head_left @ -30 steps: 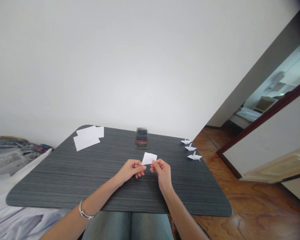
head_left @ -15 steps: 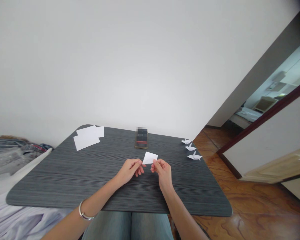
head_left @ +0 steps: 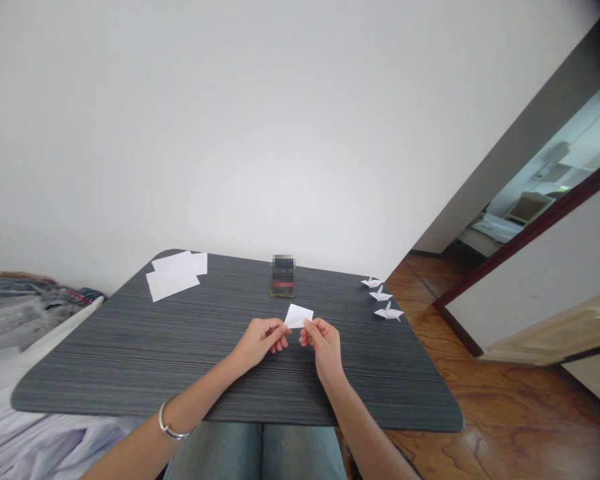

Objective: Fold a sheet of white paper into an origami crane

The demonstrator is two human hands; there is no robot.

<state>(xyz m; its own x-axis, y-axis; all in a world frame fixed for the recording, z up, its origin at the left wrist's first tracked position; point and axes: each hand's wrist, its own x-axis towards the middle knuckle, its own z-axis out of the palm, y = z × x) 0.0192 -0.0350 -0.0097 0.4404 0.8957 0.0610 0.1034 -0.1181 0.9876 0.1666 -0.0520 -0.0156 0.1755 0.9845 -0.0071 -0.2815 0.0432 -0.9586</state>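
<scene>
The person's right hand (head_left: 326, 345) pinches a small, four-sided piece of plain white paper (head_left: 299, 316) at its near right corner, thumb uppermost, while the thumb and forefinger of the left hand (head_left: 263, 341) close on the near left corner. The paper is on the person's side of the dark, rectangular, blurred-out device (head_left: 283, 277) and slightly to its right, over the dark grey, streaked tabletop (head_left: 130, 360); whether it touches that surface cannot be told.

It should handle as something very light, flexible yet firm enough to take a crease, and easily bent or torn if pulled. Smooth paper may slide under a loose finger, so the corners and near edge look like the best places to hold, with fingertips only and little pressure.

It looks matt and unmarked, with straight edges and pointed corners; its layers are too small to count. Left of the device lie overlapping white paper sheets (head_left: 175, 279), and to its right stand three folded white paper cranes (head_left: 389, 313)
</scene>
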